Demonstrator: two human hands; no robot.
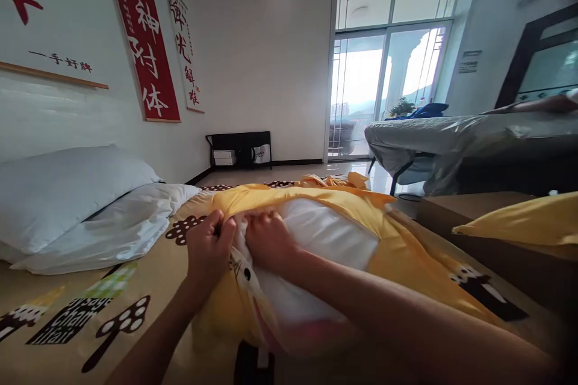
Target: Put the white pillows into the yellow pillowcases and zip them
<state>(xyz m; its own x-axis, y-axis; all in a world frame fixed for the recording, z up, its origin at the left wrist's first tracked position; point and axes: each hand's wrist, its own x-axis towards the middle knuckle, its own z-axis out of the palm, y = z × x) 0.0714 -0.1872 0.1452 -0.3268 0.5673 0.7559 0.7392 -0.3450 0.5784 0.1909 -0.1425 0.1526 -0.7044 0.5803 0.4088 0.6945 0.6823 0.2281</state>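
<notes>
A white pillow [332, 231] lies partly inside a yellow pillowcase [392, 249] on the bed, its upper face bare through the case's opening. The case has a printed animal face with a black eye near my hands. My left hand [210, 246] is closed on the edge of the pillowcase at the left corner. Just to its right, my right hand [271, 240] is a fist at the same corner, over white material that looks like the pillow's corner. Its fingertips are hidden, and my right forearm crosses over the pillow.
White pillows [72, 192] lie on the left of the patterned bed sheet [149, 289]. At the right stand a cardboard box [469, 201] with yellow cloth [528, 219] on it and a plastic-covered table [451, 132]. Another person's arm [537, 103] rests there.
</notes>
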